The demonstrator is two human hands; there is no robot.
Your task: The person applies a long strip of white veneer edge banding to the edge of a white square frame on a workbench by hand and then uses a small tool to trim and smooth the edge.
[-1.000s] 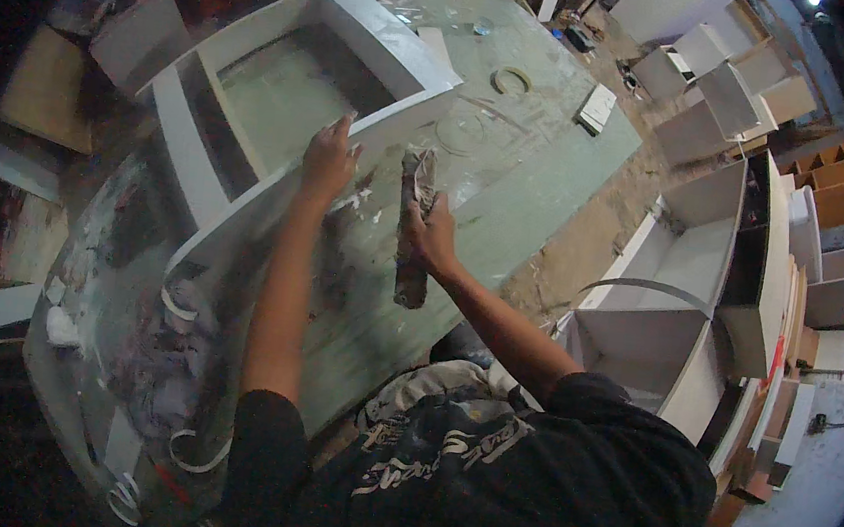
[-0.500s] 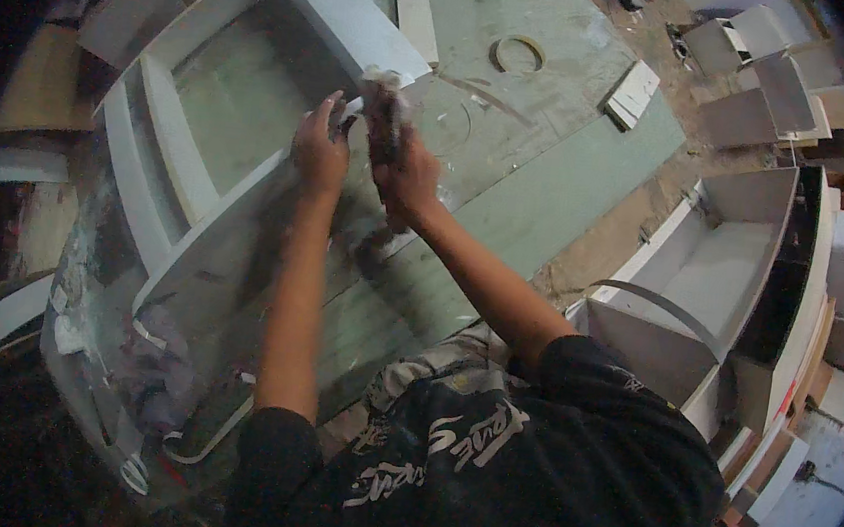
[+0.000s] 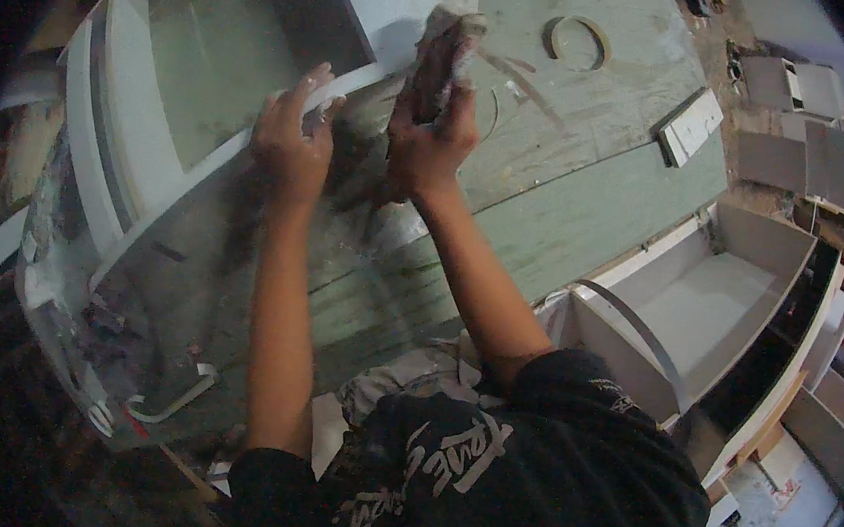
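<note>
A white box-like cabinet frame [image 3: 169, 193] made of boards lies on the worktable at the upper left, with inner dividers. My left hand [image 3: 294, 142] is closed around its near edge, thumb on the near side and fingers over the top. My right hand [image 3: 434, 149] grips a dirty, block-shaped tool [image 3: 444, 60] with a pale worn end, held upright. Its exact kind is not clear. The tool stands close to the end of the frame's wide white board [image 3: 379, 4], to the right of my left hand.
On the green worktable [image 3: 590, 178] lie a tape-like ring [image 3: 578, 42] and a small white board piece [image 3: 692, 127]. A curled pale strip [image 3: 174, 404] rests at the lower left. Another white cabinet carcass [image 3: 709, 309] stands on the right, with more box parts [image 3: 794, 85] behind.
My left hand has slid leftward along the frame's near edge, away from the right hand. The tool in my right hand has shifted up and right. The view has turned slightly.
</note>
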